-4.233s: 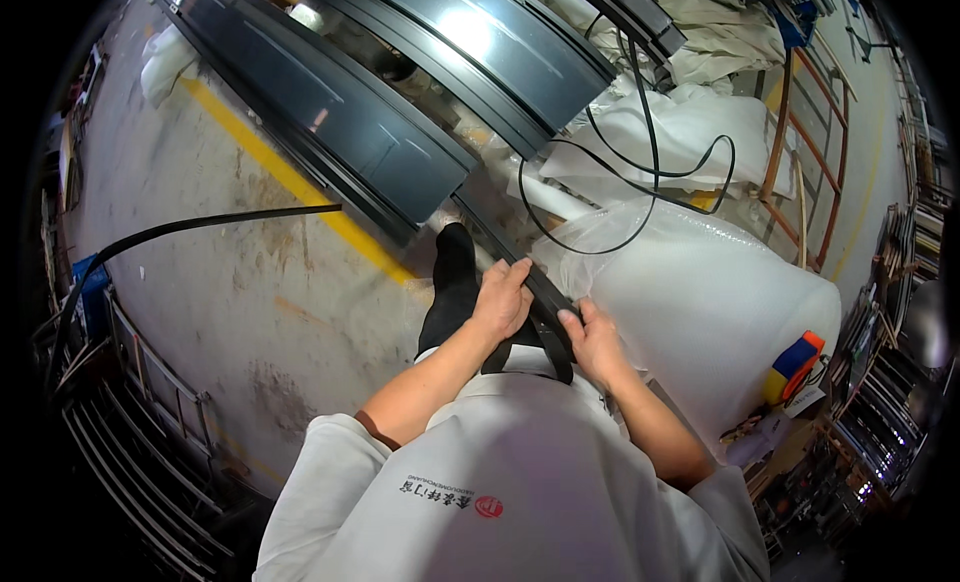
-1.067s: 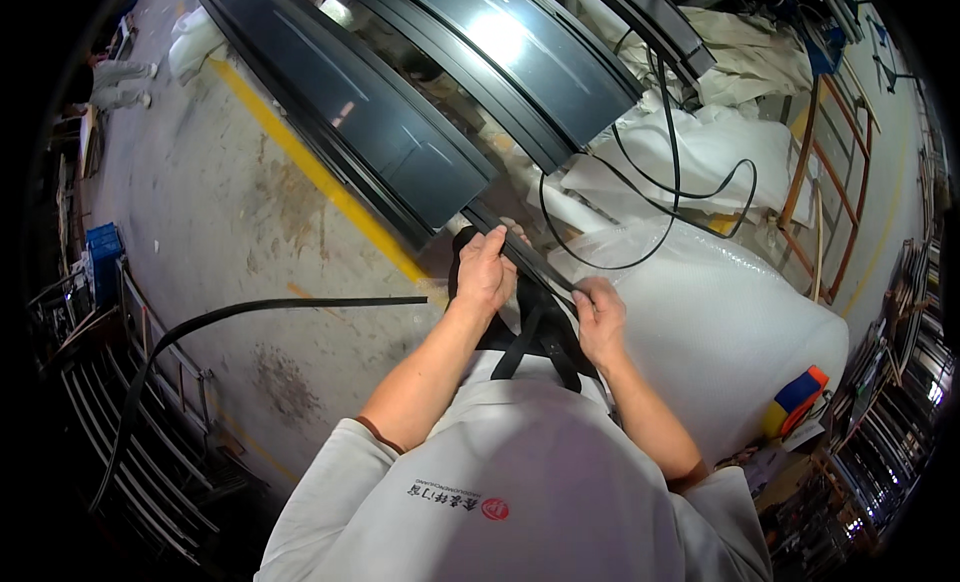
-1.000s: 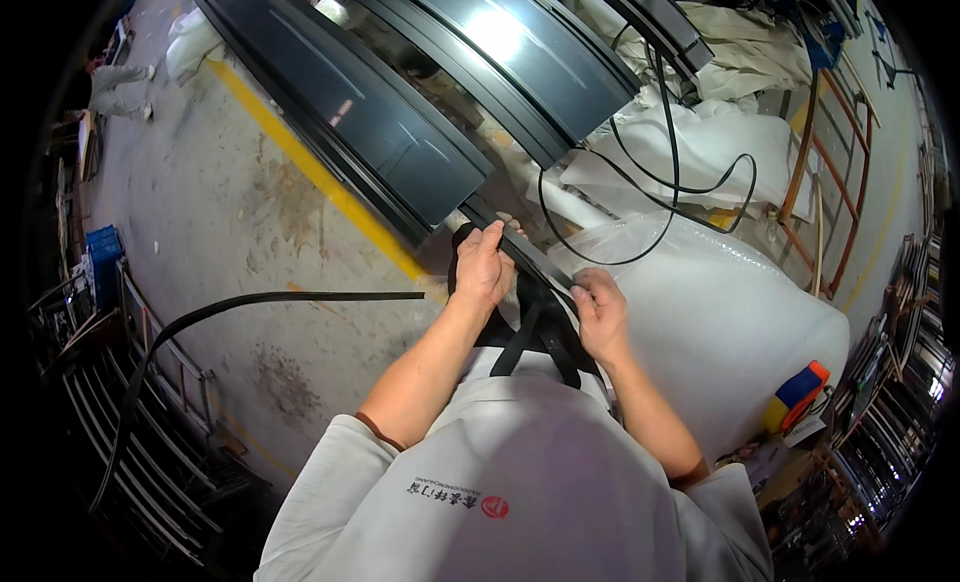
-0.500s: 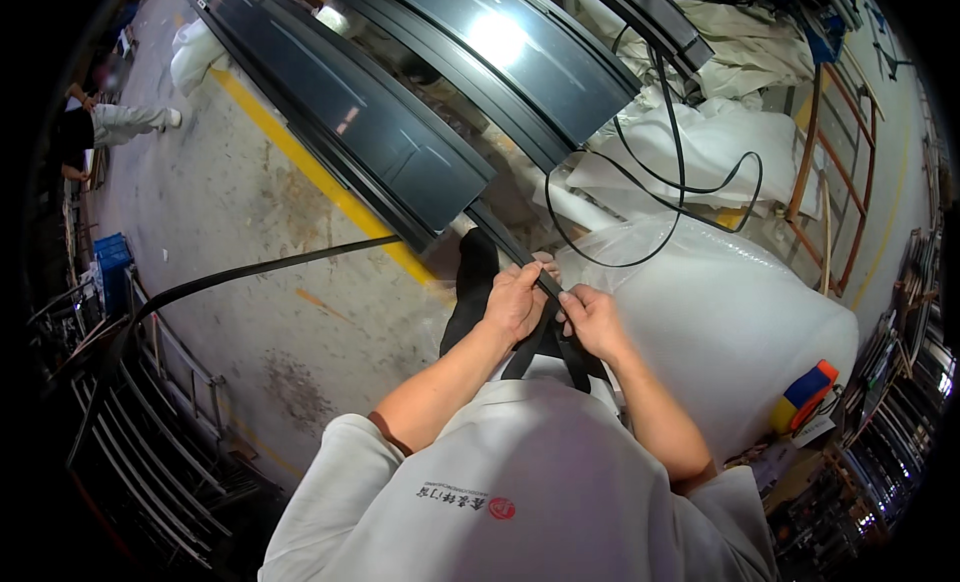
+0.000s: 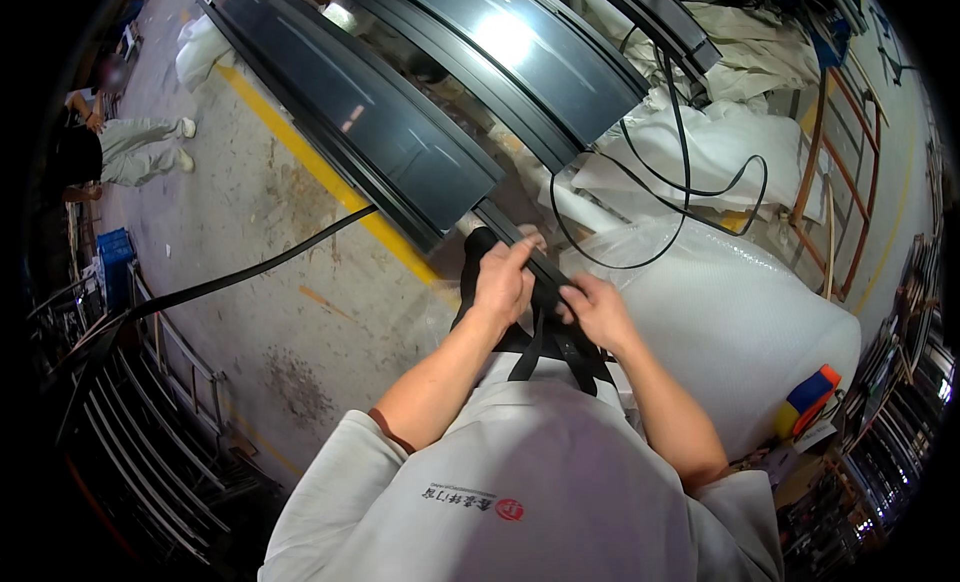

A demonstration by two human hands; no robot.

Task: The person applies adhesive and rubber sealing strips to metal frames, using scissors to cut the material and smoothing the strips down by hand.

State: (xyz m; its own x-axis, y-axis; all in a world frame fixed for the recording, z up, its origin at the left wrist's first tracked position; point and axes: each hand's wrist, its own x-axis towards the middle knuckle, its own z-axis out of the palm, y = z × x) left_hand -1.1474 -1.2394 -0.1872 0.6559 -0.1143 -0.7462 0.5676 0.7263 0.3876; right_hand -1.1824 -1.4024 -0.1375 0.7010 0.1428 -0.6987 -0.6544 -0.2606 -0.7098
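In front of my body a narrow dark profile bar [image 5: 545, 274] runs down from the end of a dark grey glossy panel [image 5: 400, 132]. My left hand [image 5: 503, 287] is closed around its far side, thumb and fingertips pressed on it. My right hand [image 5: 597, 312] pinches the bar's near end, thumb on top. Below the hands hang flat black straps [image 5: 540, 352] against my light grey shirt; whether they join the bar is hidden. The fingers' undersides cannot be seen.
A second dark panel [image 5: 510, 57] lies beside the first. Loops of thin black strip [image 5: 685, 182] hang at its right. A big bubble-wrap roll [image 5: 730, 312] stands at my right. Another black strip [image 5: 260, 267] stretches left over the floor. A person [image 5: 130, 147] is at far left.
My left hand has slid slightly up and away along the bar, and more of the bar shows between the hands. The person at far left shows more fully.
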